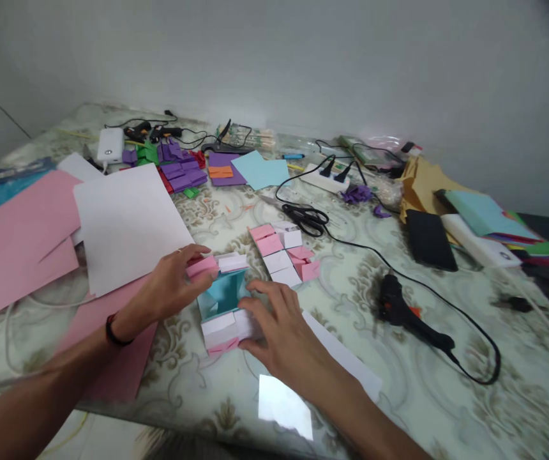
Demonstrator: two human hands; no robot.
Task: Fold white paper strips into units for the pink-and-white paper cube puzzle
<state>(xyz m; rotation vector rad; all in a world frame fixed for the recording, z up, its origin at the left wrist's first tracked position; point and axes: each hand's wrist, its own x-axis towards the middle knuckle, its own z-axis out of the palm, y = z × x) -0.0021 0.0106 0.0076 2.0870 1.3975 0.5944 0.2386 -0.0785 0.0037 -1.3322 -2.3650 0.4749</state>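
Observation:
A folded paper piece (221, 300) in pink, white and light blue lies on the patterned table near its front edge. My left hand (172, 287) pinches the pink and white folded strip at its far end. My right hand (281, 329) presses its fingers on the white folded block at the near end. A second folded pink and white paper assembly (284, 252) lies just beyond, apart from both hands.
Large pink sheets (13, 236) and a white sheet (126, 223) lie to the left. Black scissors (307, 218), a black glue gun (406, 313) with its cable, a power strip (325, 179), purple folded pieces (181, 169) and a black phone (430, 239) are spread farther back and right.

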